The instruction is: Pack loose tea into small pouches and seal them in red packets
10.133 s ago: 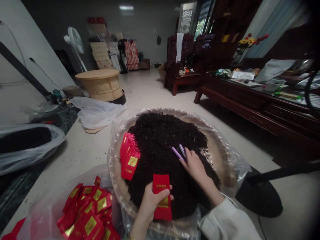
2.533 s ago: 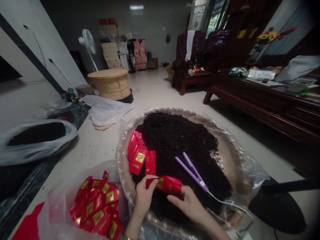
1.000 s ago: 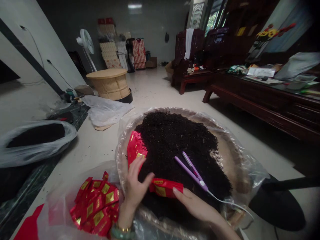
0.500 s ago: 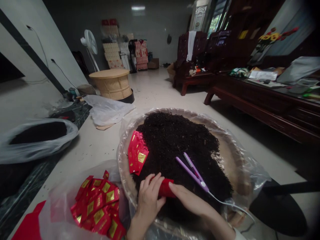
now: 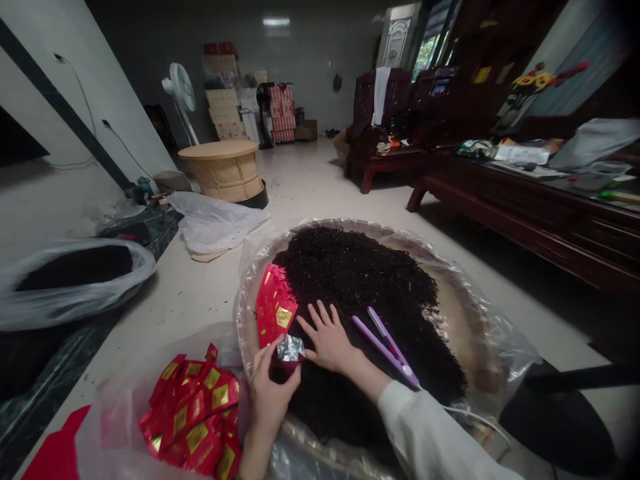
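My left hand [image 5: 270, 390] pinches a small red packet [image 5: 290, 349], held upright with its silver foil inside showing at the mouth. My right hand [image 5: 333, 343] lies palm down on the heap of dark loose tea leaves [image 5: 360, 267], fingers spread and holding nothing, its thumb close to the packet. Flat red packets with gold squares [image 5: 274, 303] lie at the heap's left edge. A purple hair straightener [image 5: 383, 349] rests on the leaves right of my right hand, its two arms apart. All this sits in a wide round basket [image 5: 467, 313] lined with clear plastic.
Several red-and-gold packets [image 5: 195, 407] fill a clear bag at lower left. Farther left stands a plastic bag of dark leaves [image 5: 140, 263]. The straightener's white cord [image 5: 467, 411] runs over the basket's right edge. A round wooden stool [image 5: 220, 167] and a dark low table [image 5: 500, 193] stand beyond.
My right hand has let go of the red packet and spread out over the leaves. My left hand has moved slightly left, tilting the packet up so its silver opening shows.
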Available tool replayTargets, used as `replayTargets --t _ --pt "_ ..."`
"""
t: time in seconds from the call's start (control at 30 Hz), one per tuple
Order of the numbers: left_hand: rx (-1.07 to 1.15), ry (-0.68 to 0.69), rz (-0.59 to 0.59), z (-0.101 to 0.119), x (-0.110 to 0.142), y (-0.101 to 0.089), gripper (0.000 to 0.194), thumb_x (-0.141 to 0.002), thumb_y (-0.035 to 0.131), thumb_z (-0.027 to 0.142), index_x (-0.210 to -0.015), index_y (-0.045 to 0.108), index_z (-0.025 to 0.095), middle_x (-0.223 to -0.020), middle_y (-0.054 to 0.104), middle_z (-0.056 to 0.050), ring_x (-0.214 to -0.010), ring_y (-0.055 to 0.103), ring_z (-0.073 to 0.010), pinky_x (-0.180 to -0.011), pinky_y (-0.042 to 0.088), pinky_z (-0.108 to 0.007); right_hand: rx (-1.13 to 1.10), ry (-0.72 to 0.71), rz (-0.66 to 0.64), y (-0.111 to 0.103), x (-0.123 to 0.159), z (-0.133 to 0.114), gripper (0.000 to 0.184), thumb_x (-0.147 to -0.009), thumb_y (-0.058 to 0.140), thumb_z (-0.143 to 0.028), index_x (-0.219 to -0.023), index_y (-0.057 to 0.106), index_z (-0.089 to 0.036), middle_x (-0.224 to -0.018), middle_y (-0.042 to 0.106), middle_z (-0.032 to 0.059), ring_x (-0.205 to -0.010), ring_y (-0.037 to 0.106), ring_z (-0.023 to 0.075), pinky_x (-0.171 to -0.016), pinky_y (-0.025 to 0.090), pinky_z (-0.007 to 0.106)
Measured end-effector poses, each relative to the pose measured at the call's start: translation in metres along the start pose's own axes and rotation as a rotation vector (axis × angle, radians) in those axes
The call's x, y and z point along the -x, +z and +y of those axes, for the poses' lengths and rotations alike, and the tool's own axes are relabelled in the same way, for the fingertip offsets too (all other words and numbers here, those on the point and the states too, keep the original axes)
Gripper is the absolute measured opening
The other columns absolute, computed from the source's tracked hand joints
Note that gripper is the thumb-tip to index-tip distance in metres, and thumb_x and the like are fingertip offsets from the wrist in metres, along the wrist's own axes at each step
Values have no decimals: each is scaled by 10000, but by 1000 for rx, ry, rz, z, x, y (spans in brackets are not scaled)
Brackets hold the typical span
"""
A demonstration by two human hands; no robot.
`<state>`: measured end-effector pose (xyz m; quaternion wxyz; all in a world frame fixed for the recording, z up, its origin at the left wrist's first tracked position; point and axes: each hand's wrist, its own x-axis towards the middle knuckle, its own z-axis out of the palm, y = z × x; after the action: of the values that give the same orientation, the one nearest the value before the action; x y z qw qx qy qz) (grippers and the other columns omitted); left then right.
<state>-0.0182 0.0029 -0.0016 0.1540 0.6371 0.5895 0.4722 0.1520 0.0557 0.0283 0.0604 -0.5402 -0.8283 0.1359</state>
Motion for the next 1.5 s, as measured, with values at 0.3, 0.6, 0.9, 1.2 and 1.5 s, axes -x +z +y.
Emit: replayTargets --t 0.3,0.6,0.9,1.2,1.5 --pt "4 -36 48 -10 -4 -1 442 -724 690 365 -1113 636 162 -992 669 -96 -881 682 -250 -795 579 -382 143 -188 -59 4 13 -20 407 -844 635 -447 -1134 664 -162 -1217 615 186 -1149 524 340 -969 392 489" --pt "17 -39 60 -3 -10 0 437 -703 689 366 -1088 646 164 -987 681 -99 -885 686 -260 -797 580 -393 184 -387 -46 12 23 -16 465 -828 625 -552 -1106 665 -181 -1140 632 144 -1116 508 325 -927 398 465" --pt "5 -25 21 4 -6 4 434 -697 697 361 -1070 656 144 -940 685 -101 -822 690 -253 -750 592 -389 71 -231 91 10 42 7 217 -892 588 -366 -987 669 -188 -1200 600 150 -1108 483 317 -888 383 444" --pt "33 51 -51 17 -7 10 419 -742 658 274 -1152 638 189 -1005 671 -92 -882 677 -240 -789 590 -392 -551 25 352 3 44 18 218 -872 583 -396 -837 690 -210 -931 668 95 -862 583 230 -756 457 338" --pt "12 97 -154 27 1 27 529 -670 668 168 -1197 624 203 -1060 673 -88 -975 630 -255 -865 558 -423 -1599 547 692 -21 33 23 365 -802 537 -599 -805 549 -234 -623 624 -32 -483 559 149 -404 398 239"
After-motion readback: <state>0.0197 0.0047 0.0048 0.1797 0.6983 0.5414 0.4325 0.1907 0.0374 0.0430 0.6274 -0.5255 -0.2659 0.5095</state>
